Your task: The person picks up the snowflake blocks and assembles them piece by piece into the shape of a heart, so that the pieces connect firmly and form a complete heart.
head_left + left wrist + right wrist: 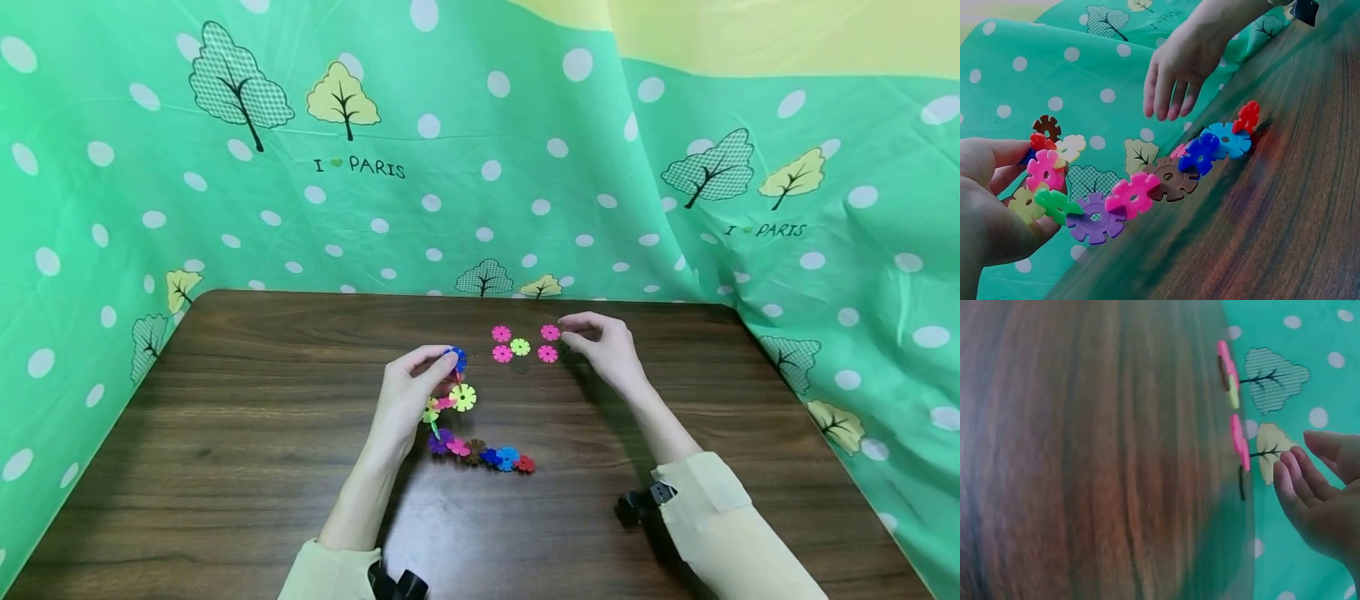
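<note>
My left hand (408, 387) pinches the blue disc (457, 360) at one end of a chain of notched, flower-shaped plastic linking discs. Past the fingers, the chain bends through a yellow disc (462, 397), a pink disc (1045, 170) and a green disc (1059, 206). From the purple disc (1096, 218) it runs rightward through pink, brown and blue ones to a red disc (1248, 117). My right hand (606, 350) is beside a loose pink disc (550, 332) at the back, fingers loosely bent, holding nothing in the right wrist view.
More loose discs lie flat toward the back of the dark wooden table (225, 467): a yellow-green disc (520, 347) and several pink ones. Thin dark disc edges (1242, 482) show there too. Behind the table hangs a green polka-dot cloth (480, 192).
</note>
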Action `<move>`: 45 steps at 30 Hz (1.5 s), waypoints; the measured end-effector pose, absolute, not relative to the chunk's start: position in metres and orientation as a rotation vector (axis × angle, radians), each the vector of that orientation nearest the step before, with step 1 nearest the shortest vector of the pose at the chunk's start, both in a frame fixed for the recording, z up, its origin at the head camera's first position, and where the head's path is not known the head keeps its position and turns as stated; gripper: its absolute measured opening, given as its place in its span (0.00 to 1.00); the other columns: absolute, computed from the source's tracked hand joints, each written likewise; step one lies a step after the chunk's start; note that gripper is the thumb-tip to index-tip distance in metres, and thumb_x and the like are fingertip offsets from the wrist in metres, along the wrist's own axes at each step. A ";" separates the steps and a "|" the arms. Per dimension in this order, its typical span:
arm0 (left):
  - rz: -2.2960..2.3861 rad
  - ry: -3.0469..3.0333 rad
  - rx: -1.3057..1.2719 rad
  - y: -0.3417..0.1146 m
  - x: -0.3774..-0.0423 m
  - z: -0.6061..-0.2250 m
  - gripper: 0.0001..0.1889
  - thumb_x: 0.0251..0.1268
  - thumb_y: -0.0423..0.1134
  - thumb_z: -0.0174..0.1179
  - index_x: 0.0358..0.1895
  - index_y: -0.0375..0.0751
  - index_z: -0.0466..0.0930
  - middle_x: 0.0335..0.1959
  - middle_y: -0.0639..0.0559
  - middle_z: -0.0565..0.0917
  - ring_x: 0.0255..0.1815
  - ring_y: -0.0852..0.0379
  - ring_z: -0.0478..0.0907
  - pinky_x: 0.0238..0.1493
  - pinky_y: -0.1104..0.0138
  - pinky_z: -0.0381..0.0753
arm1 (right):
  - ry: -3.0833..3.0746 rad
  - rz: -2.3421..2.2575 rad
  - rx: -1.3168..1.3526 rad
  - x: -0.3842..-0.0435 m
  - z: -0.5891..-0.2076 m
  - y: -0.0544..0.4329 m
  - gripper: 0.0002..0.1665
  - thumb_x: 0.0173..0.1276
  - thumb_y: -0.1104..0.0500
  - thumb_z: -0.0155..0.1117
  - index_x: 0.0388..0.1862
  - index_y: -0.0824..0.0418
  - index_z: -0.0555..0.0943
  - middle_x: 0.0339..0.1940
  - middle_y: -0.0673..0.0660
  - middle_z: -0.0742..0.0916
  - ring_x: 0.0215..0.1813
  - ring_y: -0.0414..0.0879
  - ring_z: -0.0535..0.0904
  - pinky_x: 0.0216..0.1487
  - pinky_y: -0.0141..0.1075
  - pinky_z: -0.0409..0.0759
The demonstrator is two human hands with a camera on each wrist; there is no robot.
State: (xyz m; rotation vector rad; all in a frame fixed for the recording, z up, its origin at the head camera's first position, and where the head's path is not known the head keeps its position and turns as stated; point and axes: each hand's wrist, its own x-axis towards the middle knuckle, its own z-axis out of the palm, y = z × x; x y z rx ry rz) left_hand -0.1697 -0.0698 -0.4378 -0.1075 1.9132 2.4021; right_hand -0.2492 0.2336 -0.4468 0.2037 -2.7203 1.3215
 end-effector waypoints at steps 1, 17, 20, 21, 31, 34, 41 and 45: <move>2.401 1.914 -0.111 -0.070 -0.170 -0.438 0.12 0.70 0.32 0.64 0.51 0.29 0.85 0.31 0.55 0.88 0.32 0.59 0.86 0.37 0.69 0.88 | -2.751 1.271 0.214 -0.250 -0.448 0.233 0.15 0.71 0.59 0.70 0.55 0.61 0.87 0.50 0.62 0.91 0.42 0.44 0.86 0.40 0.23 0.81; 2.408 1.908 -0.105 -0.070 -0.171 -0.437 0.11 0.71 0.32 0.64 0.51 0.29 0.85 0.32 0.55 0.88 0.32 0.60 0.86 0.37 0.70 0.87 | -3.021 0.867 0.419 -0.264 -0.459 0.224 0.18 0.64 0.58 0.77 0.53 0.59 0.89 0.53 0.60 0.89 0.50 0.54 0.83 0.54 0.48 0.82; 2.411 1.901 -0.106 -0.070 -0.171 -0.437 0.11 0.71 0.32 0.64 0.51 0.29 0.85 0.32 0.55 0.88 0.33 0.59 0.86 0.37 0.69 0.87 | -3.025 0.816 0.453 -0.265 -0.460 0.223 0.17 0.64 0.59 0.77 0.51 0.59 0.90 0.52 0.61 0.89 0.50 0.54 0.83 0.54 0.50 0.83; 2.411 1.900 -0.106 -0.070 -0.171 -0.437 0.11 0.71 0.32 0.64 0.51 0.29 0.85 0.32 0.55 0.88 0.33 0.59 0.86 0.37 0.69 0.87 | -3.024 0.802 0.462 -0.265 -0.461 0.223 0.16 0.64 0.59 0.77 0.50 0.59 0.90 0.51 0.61 0.89 0.49 0.54 0.83 0.54 0.50 0.83; 2.403 1.914 -0.100 -0.070 -0.171 -0.437 0.11 0.71 0.32 0.63 0.51 0.29 0.85 0.32 0.56 0.88 0.33 0.60 0.86 0.38 0.70 0.87 | -3.047 0.779 0.484 -0.269 -0.462 0.222 0.10 0.64 0.60 0.76 0.44 0.59 0.90 0.46 0.60 0.89 0.46 0.53 0.83 0.50 0.49 0.82; 2.399 1.914 -0.100 -0.070 -0.171 -0.437 0.11 0.72 0.32 0.63 0.51 0.29 0.85 0.32 0.55 0.88 0.33 0.60 0.86 0.38 0.70 0.87 | -3.059 0.791 0.469 -0.269 -0.461 0.221 0.11 0.64 0.61 0.77 0.45 0.59 0.90 0.45 0.59 0.89 0.46 0.53 0.83 0.51 0.49 0.82; 2.395 1.910 -0.101 -0.070 -0.171 -0.438 0.11 0.72 0.32 0.63 0.51 0.29 0.85 0.33 0.54 0.88 0.34 0.58 0.87 0.39 0.69 0.88 | -3.061 0.779 0.440 -0.270 -0.460 0.220 0.11 0.61 0.60 0.79 0.42 0.60 0.90 0.42 0.59 0.88 0.45 0.52 0.82 0.48 0.45 0.80; 2.391 1.916 -0.105 -0.069 -0.170 -0.438 0.11 0.72 0.32 0.63 0.51 0.30 0.85 0.33 0.54 0.88 0.34 0.59 0.87 0.39 0.68 0.88 | -3.038 0.818 0.415 -0.269 -0.461 0.220 0.13 0.59 0.61 0.81 0.40 0.59 0.86 0.39 0.58 0.88 0.42 0.50 0.83 0.46 0.42 0.80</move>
